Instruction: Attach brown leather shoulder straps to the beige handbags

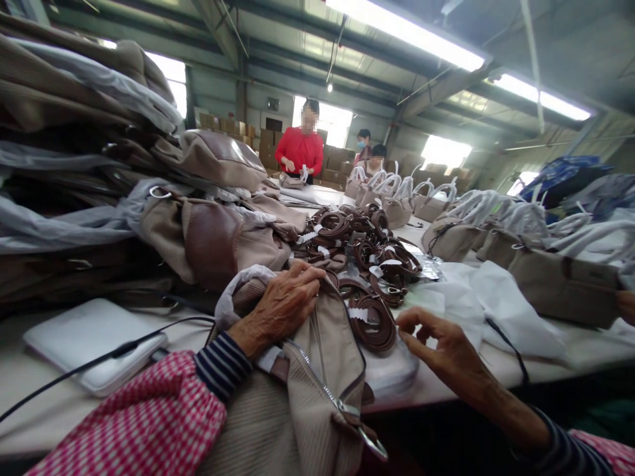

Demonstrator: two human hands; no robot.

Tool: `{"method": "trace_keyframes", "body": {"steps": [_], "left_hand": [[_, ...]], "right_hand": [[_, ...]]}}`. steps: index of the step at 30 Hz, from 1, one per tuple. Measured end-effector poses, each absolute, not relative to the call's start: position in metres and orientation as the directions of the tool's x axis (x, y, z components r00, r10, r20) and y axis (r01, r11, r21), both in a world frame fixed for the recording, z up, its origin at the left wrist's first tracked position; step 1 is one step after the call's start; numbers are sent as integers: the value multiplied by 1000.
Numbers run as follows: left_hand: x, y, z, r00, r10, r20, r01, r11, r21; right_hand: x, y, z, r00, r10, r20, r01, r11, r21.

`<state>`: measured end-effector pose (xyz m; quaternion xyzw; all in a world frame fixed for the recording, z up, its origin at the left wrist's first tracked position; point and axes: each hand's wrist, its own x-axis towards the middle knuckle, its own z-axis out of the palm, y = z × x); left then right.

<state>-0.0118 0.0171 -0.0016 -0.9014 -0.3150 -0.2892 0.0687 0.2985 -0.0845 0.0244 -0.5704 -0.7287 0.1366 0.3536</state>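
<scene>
In the head view, a ribbed beige bag point(258, 416) lies nearest, at the front edge of the desk point(30, 430), its metal zip point(317, 377) running down towards a ring at the lower right. The left hand point(280, 304) grips the bag's top edge, palm down, its fingers bent over the fabric and its thumb out of sight; the forearm comes in from the lower left in a checked sleeve point(143, 423) with a striped knit cuff point(223, 363). The right hand point(441, 340) is half curled, thumb and forefinger bent towards each other, fingertips beside a coiled brown strap point(377, 327); whether they touch it I cannot tell. Its wrist slants up from the lower right. The coil lies just right of the bag, in front of a heap of straps point(367, 244). A white paper strip point(358, 315) wraps the coil; any print on it is too small to read.
</scene>
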Motion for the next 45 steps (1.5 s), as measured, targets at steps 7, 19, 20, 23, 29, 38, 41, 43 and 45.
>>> {"method": "trace_keyframes", "body": {"steps": [7, 19, 20, 23, 29, 38, 41, 43, 45], "left_hand": [[-12, 19, -5, 630, 519, 578, 591, -803, 77], [-12, 19, -5, 623, 513, 591, 597, -799, 64], [-12, 19, -5, 622, 517, 588, 600, -797, 67], [-12, 18, -4, 619, 528, 581, 607, -792, 72], [-13, 19, -4, 632, 517, 577, 598, -799, 61], [-12, 18, -4, 634, 517, 576, 613, -789, 34], [-12, 20, -6, 632, 509, 584, 612, -791, 26], [-12, 21, -6, 634, 505, 586, 609, -793, 24], [-12, 21, -6, 639, 501, 583, 602, -798, 25]], "right_hand": [[317, -62, 37, -33, 990, 138, 596, 131, -792], [291, 45, 54, -136, 982, -132, 788, 26, -615], [288, 49, 53, -146, 981, -129, 815, 45, -578], [283, 54, 53, -160, 974, -162, 828, 43, -559], [278, 52, 53, -174, 963, -207, 778, 6, -628], [285, 15, 106, -338, 933, -124, 657, 140, -741], [286, -6, 124, -453, 859, -238, 616, 109, -780], [284, -16, 126, -486, 823, -293, 629, 98, -771], [281, -18, 119, -488, 820, -300, 652, 113, -750]]}}
